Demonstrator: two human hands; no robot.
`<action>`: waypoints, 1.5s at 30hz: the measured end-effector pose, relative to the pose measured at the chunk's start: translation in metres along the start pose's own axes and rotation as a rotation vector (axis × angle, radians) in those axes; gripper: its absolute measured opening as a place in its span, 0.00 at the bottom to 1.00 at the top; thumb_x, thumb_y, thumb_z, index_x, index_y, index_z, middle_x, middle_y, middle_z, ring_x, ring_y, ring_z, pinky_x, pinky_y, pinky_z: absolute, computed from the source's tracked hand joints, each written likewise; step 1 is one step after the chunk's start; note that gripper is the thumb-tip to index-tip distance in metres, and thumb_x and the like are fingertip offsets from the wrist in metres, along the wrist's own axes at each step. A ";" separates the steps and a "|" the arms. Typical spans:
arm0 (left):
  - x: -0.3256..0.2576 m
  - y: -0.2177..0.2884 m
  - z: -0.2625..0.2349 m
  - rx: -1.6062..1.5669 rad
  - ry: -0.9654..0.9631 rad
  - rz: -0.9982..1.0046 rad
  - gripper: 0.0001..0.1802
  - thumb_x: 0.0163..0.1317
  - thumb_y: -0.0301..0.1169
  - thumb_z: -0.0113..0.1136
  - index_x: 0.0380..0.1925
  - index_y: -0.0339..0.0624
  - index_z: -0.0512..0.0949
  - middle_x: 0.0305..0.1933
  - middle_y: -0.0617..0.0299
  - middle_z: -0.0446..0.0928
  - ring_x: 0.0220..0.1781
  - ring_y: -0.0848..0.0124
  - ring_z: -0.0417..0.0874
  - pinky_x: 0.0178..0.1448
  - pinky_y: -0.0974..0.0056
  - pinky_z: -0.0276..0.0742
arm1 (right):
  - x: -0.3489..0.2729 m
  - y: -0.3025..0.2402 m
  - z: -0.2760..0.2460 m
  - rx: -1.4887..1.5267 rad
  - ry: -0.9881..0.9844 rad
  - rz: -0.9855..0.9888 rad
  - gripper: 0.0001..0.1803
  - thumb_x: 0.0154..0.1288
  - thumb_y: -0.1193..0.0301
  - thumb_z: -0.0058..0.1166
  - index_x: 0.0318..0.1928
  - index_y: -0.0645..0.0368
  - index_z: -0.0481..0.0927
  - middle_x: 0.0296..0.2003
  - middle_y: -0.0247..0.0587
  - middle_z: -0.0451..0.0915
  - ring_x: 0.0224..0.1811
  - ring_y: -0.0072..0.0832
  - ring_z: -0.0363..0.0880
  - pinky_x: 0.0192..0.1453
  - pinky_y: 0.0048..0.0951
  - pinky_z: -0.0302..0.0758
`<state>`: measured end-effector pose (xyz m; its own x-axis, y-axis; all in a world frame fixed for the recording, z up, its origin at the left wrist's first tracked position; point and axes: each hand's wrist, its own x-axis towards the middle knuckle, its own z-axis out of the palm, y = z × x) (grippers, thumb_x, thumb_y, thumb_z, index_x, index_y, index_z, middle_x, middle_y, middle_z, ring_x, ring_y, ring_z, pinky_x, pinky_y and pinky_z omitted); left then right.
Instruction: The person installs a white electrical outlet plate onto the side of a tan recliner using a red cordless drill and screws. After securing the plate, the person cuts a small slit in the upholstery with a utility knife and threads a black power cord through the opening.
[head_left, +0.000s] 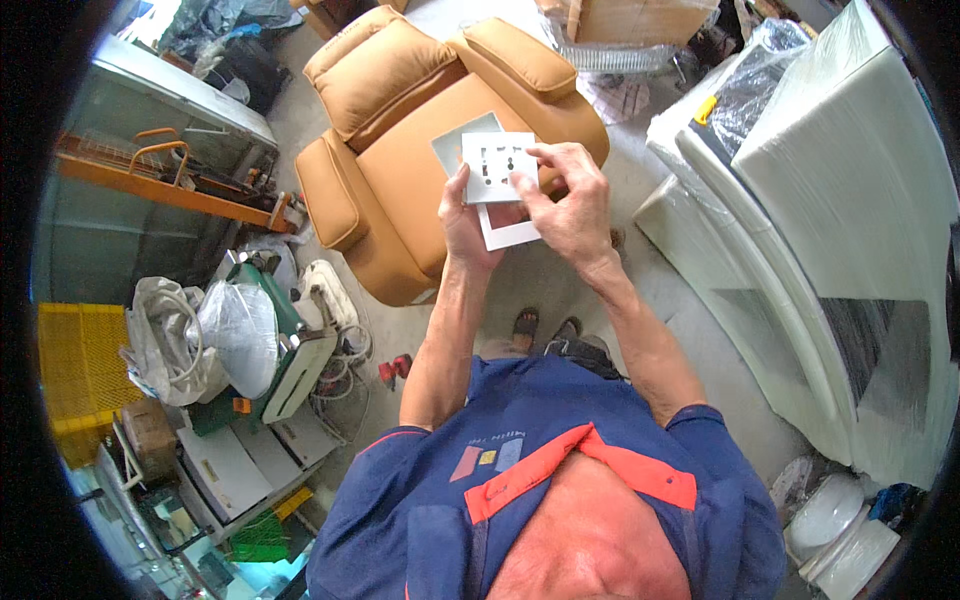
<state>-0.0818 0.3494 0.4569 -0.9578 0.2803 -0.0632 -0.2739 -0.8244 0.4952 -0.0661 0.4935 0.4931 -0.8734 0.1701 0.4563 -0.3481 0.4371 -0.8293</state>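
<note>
Both hands meet in front of a tan leather armchair (400, 190). Between them is a white square wall socket plate (482, 188) with several dark holes in its face. My left hand (467, 228) grips its left edge with the thumb. The thumb and fingers of my right hand (575, 205) close on its right side. Below the plate, a white square frame (513, 238) with an opening shows past the left fingers. A pale grey square plate (455, 143) peeks out behind; whether it is held or lies on the seat, I cannot tell.
To the right stand large plastic-wrapped panels (820, 170). An orange pallet truck (170, 185) is at the left. Nearer on the left are a green machine (290, 345), a bagged hose (175, 340) and boxes (225, 470). A red power tool (395, 370) lies on the floor.
</note>
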 end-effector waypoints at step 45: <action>0.222 0.088 -0.401 2.692 -0.330 0.024 0.45 0.55 0.19 0.57 0.77 0.47 0.62 0.78 0.43 0.62 0.77 0.52 0.66 0.78 0.48 0.64 | -0.103 0.584 0.194 -0.010 0.499 0.421 0.44 0.55 0.87 0.58 0.73 0.45 0.68 0.65 0.65 0.66 0.66 0.60 0.73 0.70 0.46 0.77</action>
<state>-0.3538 0.1419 0.1392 -0.8628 0.4921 -0.1156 0.5010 0.8629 -0.0657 -0.2457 0.5595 -0.1007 -0.6705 0.7171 0.1905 -0.0056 0.2518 -0.9678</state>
